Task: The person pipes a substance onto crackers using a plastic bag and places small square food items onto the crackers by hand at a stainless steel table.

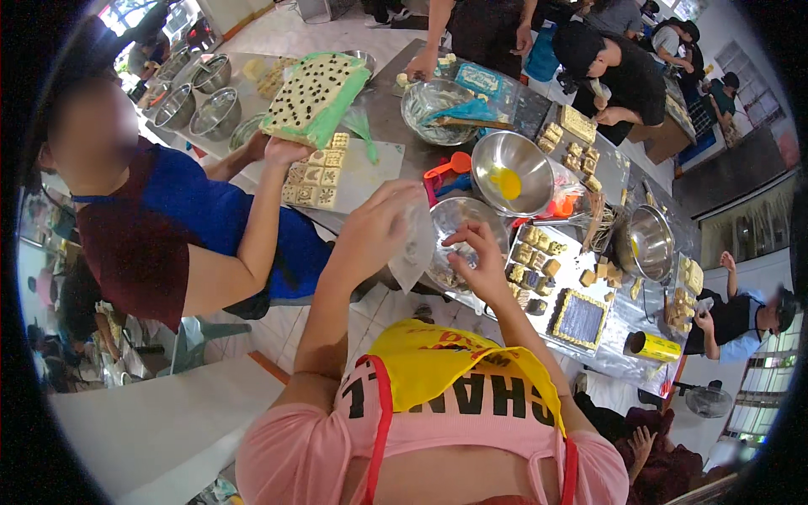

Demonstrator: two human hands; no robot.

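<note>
A clear plastic piping bag [413, 249] hangs from my left hand [375, 230], its pointed end down. My right hand [473, 259] is just to the right of the bag, fingers apart and curled, holding nothing that I can see. Beneath and behind my hands is a steel bowl [464, 211] with smears inside. Beyond it stands a larger steel bowl [512, 173] with a yellow substance at its bottom. A white tray [571, 252] to the right bears small iced cake squares [536, 252] and a dark-topped cake with a piped yellow border [579, 319].
At left, a person in a blue apron [233, 196] holds a green-sided cake [315, 98]. A glass bowl [439, 110], a wire whisk [603, 221], another steel bowl [650, 243] and a yellow roll [656, 346] lie on the table. Several people work around it.
</note>
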